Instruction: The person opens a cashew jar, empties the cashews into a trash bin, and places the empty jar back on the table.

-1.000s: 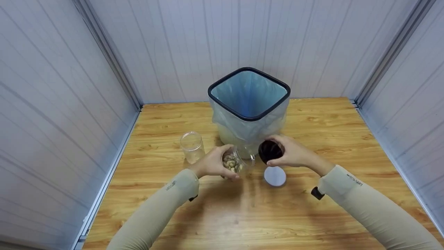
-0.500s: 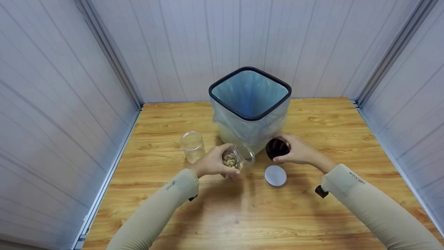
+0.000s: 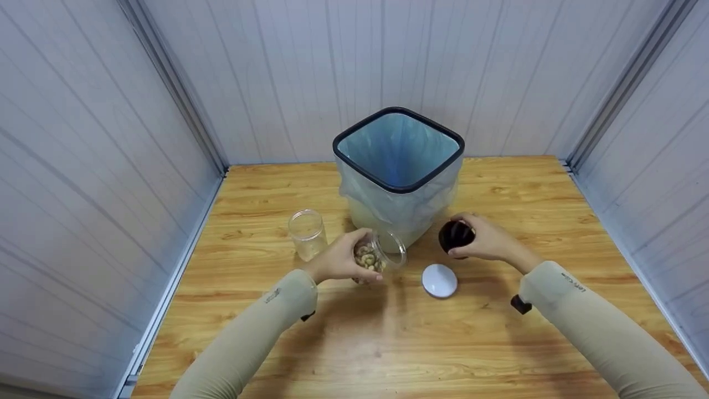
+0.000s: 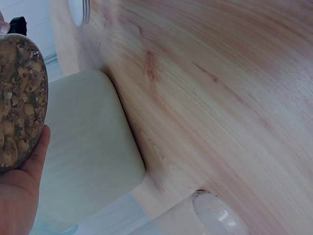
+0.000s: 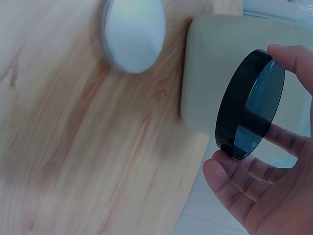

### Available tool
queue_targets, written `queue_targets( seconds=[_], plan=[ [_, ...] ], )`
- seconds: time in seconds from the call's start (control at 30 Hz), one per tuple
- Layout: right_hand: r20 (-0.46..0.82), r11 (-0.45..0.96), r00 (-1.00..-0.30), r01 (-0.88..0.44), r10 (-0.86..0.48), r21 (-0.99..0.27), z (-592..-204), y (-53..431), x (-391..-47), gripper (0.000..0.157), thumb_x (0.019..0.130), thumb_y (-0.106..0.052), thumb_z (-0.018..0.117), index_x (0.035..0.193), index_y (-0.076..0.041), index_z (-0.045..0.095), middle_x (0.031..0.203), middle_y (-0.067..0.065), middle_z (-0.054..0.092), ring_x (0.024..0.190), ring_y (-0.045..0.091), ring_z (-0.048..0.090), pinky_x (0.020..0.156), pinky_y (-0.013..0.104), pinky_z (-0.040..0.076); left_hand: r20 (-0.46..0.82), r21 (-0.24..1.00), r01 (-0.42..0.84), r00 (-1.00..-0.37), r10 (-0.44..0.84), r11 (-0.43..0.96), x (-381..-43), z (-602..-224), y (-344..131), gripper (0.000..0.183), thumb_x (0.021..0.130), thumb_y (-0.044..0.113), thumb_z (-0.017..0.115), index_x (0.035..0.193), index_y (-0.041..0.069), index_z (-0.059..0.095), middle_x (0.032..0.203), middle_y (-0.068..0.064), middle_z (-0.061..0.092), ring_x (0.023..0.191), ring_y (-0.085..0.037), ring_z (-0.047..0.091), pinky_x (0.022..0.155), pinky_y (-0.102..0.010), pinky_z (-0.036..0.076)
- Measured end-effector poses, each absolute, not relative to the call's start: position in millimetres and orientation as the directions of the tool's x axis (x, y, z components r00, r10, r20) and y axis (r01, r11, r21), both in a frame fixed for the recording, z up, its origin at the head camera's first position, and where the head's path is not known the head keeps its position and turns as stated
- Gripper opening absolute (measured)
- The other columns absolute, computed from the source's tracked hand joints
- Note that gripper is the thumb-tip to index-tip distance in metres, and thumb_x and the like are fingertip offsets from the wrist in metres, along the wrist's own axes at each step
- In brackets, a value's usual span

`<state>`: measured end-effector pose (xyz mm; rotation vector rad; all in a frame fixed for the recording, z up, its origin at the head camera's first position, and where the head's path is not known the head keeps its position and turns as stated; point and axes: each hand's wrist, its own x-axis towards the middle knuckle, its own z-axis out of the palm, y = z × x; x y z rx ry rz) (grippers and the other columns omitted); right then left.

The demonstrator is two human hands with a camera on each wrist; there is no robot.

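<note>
My left hand (image 3: 339, 259) grips a clear jar (image 3: 391, 250) of nuts, which look like cashews. The jar leans over with its uncovered mouth toward the right; in the left wrist view the nuts (image 4: 22, 103) show through its base. To the right, my right hand (image 3: 487, 241) holds a round black lid (image 3: 455, 237) by its edge, apart from the jar. Thumb and fingers pinch opposite sides of that lid in the right wrist view, where its glossy face shows. A white round lid (image 3: 439, 281) lies on the table below it.
A bin (image 3: 382, 213) with a black rim and a pale liner stands right behind both hands. Left of my left hand stands a second clear jar (image 3: 308, 235) with nothing visible inside. White panel walls (image 3: 277, 83) enclose the wooden table (image 3: 354, 349).
My right hand has moved right with the black lid, away from the jar's mouth. The left hand and the nut jar have stayed nearly still.
</note>
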<state>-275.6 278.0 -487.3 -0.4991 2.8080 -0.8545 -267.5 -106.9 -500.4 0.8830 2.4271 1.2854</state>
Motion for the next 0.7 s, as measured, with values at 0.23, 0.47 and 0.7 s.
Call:
queue_targets(
  seconds=[0.23, 0.47, 0.7],
  plan=[
    [-0.065, 0.79, -0.939, -0.244, -0.337, -0.562, -495, 289, -279, 0.088, 0.085, -0.043, 0.088, 0.152, 0.002, 0.054, 0.142, 0.03, 0.064, 0.126, 0.047, 0.062, 0.105, 0.067, 0.052, 0.085, 0.815, 0.411, -0.781, 0.618, 0.407, -269, -501, -107, 0.094, 0.073, 0.033, 0.102, 0.148, 0.001, 0.055, 0.13, -0.01, 0.07, 0.114, -0.022, 0.068, 0.101, -0.041, 0.06],
    [-0.087, 0.786, -0.946, -0.206, -0.313, -0.583, -505, 301, -283, 0.092, 0.086, -0.043, 0.087, 0.154, 0.006, 0.05, 0.145, 0.036, 0.059, 0.128, 0.052, 0.061, 0.105, 0.07, 0.051, 0.106, 0.817, 0.418, -0.786, 0.609, 0.397, -268, -501, -106, 0.091, 0.072, 0.028, 0.103, 0.146, 0.0, 0.057, 0.134, -0.011, 0.068, 0.119, -0.022, 0.065, 0.106, -0.042, 0.057],
    [-0.098, 0.778, -0.952, -0.177, -0.292, -0.603, -514, 312, -285, 0.092, 0.086, -0.04, 0.089, 0.153, 0.009, 0.049, 0.148, 0.038, 0.057, 0.132, 0.054, 0.058, 0.109, 0.07, 0.048, 0.145, 0.805, 0.449, -0.782, 0.606, 0.387, -267, -501, -106, 0.09, 0.071, 0.027, 0.102, 0.144, 0.0, 0.058, 0.134, -0.01, 0.067, 0.118, -0.021, 0.063, 0.105, -0.04, 0.055]
  ],
)
